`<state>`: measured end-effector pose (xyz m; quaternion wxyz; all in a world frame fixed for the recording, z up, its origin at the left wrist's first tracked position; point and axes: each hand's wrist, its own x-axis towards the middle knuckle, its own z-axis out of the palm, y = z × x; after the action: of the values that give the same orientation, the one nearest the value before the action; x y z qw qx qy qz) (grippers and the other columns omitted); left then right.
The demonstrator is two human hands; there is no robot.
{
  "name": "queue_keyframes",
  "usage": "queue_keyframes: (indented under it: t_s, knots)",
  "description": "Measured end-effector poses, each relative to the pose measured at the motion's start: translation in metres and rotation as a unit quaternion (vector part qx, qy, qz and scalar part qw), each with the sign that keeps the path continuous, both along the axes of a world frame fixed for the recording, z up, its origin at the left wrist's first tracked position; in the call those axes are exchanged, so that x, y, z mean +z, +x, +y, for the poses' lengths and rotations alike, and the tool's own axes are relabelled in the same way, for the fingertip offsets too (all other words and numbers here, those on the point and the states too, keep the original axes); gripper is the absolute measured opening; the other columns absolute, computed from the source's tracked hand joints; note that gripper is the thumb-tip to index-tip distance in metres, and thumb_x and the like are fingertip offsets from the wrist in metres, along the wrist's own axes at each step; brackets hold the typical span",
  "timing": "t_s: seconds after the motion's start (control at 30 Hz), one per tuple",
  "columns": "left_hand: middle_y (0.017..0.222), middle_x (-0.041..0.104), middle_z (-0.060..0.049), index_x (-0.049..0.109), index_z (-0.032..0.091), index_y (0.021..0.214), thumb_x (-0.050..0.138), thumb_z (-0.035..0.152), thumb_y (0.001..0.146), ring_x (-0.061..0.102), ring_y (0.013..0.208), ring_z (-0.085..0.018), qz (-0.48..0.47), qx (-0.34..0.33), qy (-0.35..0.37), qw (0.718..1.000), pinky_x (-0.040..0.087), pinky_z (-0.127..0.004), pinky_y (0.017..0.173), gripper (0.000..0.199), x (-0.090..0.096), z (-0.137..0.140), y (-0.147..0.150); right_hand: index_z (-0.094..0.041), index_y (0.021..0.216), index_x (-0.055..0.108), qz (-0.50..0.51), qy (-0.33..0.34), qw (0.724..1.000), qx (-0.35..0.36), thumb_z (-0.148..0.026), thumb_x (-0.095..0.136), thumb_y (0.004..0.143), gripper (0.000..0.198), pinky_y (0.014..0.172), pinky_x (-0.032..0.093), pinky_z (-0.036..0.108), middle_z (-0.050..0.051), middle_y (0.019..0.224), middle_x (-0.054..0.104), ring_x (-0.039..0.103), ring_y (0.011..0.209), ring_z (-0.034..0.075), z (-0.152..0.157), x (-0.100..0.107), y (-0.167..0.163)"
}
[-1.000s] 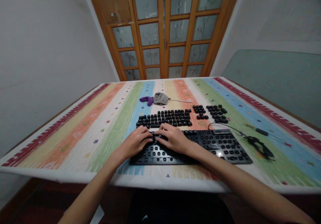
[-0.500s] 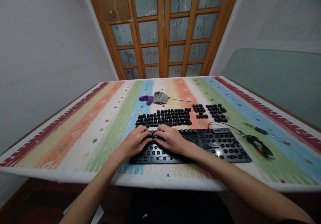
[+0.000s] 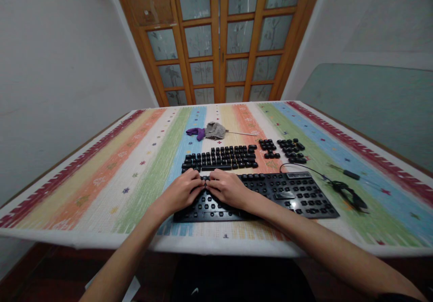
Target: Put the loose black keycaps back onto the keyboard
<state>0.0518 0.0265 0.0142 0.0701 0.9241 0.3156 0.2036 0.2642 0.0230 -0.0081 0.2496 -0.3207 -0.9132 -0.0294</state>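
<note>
A black keyboard [image 3: 294, 196] lies near the table's front edge, its switches bare over most of the board. Several keycaps [image 3: 255, 176] sit along its top row. Over the upper left part of the board, my left hand [image 3: 184, 187] and my right hand [image 3: 226, 185] meet, fingers bent and fingertips together at the top row. Whatever lies between the fingertips is hidden, perhaps a keycap. Just behind the board, loose black keycaps [image 3: 223, 159] are laid out in keyboard order, with smaller groups [image 3: 291, 148] to the right.
A grey cloth [image 3: 215, 130] with a purple piece [image 3: 195, 133] and a thin rod lies farther back. At right are the coiled cable [image 3: 350, 196] and a dark-handled screwdriver [image 3: 352, 175]. A striped cloth [image 3: 135, 176] covers the table.
The fingers of both hands have shifted slightly and come closer together at the same spot. The keyboard and loose keycaps stay in place; the view has moved a little.
</note>
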Motion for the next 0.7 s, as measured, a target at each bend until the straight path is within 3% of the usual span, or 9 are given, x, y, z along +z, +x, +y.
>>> queue_keyframes:
  t_s: [0.17, 0.37, 0.5, 0.6, 0.7]
  knots:
    - [0.084, 0.057, -0.006, 0.065, 0.018, 0.084, 0.047, 0.017, 0.096, 0.052, 0.081, -0.02, 0.065, -0.005, 0.038, 0.997, 0.049, -0.033, 0.072, 0.022, 0.006, -0.001, 0.005, -0.017, 0.079, 0.068, -0.024, -0.01, 1.0, 0.002, -0.017, 0.06, 0.094, 0.016, 0.059, 0.039, 0.027, 0.005, 0.084, 0.065, 0.054, 0.076, 0.016, 0.002, 0.002, -0.001]
    - [0.092, 0.062, -0.011, 0.065, 0.015, 0.081, 0.051, 0.016, 0.087, 0.055, 0.089, -0.024, 0.119, -0.016, 0.047, 0.992, 0.049, -0.041, 0.085, 0.016, 0.016, -0.01, 0.014, -0.015, 0.084, 0.069, -0.047, -0.01, 0.999, 0.007, -0.015, 0.061, 0.092, 0.012, 0.059, 0.041, 0.028, 0.007, 0.089, 0.066, 0.056, 0.081, 0.018, 0.002, 0.004, -0.003]
    - [0.087, 0.061, -0.01, 0.066, 0.016, 0.076, 0.051, 0.02, 0.089, 0.055, 0.086, -0.024, 0.126, -0.011, 0.053, 0.991, 0.049, -0.039, 0.081, 0.02, 0.022, -0.011, 0.015, -0.015, 0.083, 0.07, -0.05, -0.014, 0.999, -0.005, -0.016, 0.06, 0.092, 0.013, 0.058, 0.04, 0.027, 0.007, 0.087, 0.065, 0.056, 0.08, 0.018, 0.0, 0.008, -0.002]
    - [0.082, 0.06, -0.008, 0.067, 0.016, 0.074, 0.047, 0.022, 0.094, 0.054, 0.081, -0.022, 0.103, -0.013, 0.052, 0.993, 0.048, -0.036, 0.076, 0.029, 0.031, 0.002, 0.012, -0.016, 0.08, 0.07, -0.035, -0.02, 0.999, -0.023, -0.018, 0.061, 0.092, 0.016, 0.06, 0.04, 0.027, 0.007, 0.084, 0.064, 0.055, 0.078, 0.017, 0.0, 0.013, 0.003]
    - [0.084, 0.061, -0.007, 0.07, 0.016, 0.084, 0.045, 0.025, 0.097, 0.057, 0.084, -0.021, 0.041, 0.008, 0.044, 0.998, 0.047, -0.034, 0.078, 0.029, 0.041, 0.029, 0.012, -0.016, 0.083, 0.072, 0.0, -0.016, 0.999, -0.036, -0.02, 0.061, 0.092, 0.015, 0.063, 0.041, 0.027, 0.006, 0.085, 0.063, 0.055, 0.077, 0.016, 0.001, 0.019, 0.011]
